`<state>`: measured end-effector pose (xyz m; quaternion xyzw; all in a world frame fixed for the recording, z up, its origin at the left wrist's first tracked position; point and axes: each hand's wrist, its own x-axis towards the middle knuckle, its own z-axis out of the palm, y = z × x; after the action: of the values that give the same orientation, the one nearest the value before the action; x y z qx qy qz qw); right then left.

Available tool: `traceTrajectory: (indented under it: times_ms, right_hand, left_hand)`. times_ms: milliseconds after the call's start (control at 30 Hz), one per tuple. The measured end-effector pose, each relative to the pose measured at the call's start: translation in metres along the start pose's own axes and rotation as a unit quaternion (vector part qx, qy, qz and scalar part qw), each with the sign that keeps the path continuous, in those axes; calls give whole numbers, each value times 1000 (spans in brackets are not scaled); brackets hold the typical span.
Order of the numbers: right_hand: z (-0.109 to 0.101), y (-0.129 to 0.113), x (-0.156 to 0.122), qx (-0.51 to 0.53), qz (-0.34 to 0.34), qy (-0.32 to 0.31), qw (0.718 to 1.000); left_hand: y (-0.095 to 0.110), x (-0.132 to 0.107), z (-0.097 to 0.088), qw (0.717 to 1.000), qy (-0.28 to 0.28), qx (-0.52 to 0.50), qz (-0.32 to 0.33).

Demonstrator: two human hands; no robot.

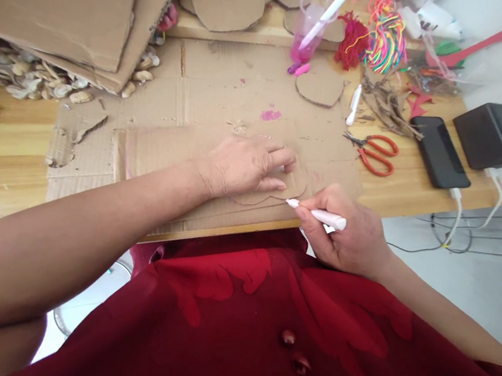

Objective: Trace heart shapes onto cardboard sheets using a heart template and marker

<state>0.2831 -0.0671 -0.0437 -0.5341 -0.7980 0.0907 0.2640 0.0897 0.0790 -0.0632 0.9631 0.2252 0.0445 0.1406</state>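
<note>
My right hand (349, 230) pinches a white marker pen (329, 219), its tip touching a sheet of cardboard (173, 148) near the table's front edge. A thin curved line (253, 202) runs across the cardboard to the left of the tip. My left hand (247, 166) lies flat on the same sheet, fingers stretched toward the pen and slightly apart. Whether anything lies beneath its palm is hidden. Beyond the right hand rest scissors with orange handles (393, 147), and past them a second white pen (354, 105) lies near a cut cardboard piece (320, 91).
Stacked cardboard sheets (63, 0) and shells (31, 78) occupy the left. At the back stand a clear cup (301, 23) holding a brush-like white stick, and bundles of colourful yarn (386, 37). Twigs (390, 101), a black phone-like device (438, 151) and a dark box (493, 137) are at right.
</note>
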Motion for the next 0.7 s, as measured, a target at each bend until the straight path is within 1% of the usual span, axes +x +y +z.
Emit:
traceTrajectory:
  times_ms: [167, 333, 500, 633, 700]
  right_hand:
    - [-6, 6, -4, -3, 4, 22, 1000]
    - [-9, 7, -8, 11, 21, 83, 996]
    - [1, 5, -8, 61, 20, 64, 996]
    - [10, 5, -6, 87, 11, 63, 994]
    - [11, 6, -5, 84, 16, 59, 995]
  left_hand:
    - [2, 0, -2, 1000, -3, -6, -2]
    - [3, 0, -4, 1000, -11, -7, -4]
    - [6, 1, -3, 1000, 0, -28, -13]
    - [10, 1, 1, 999, 12, 3, -48]
    - [11, 1, 3, 999, 18, 13, -48]
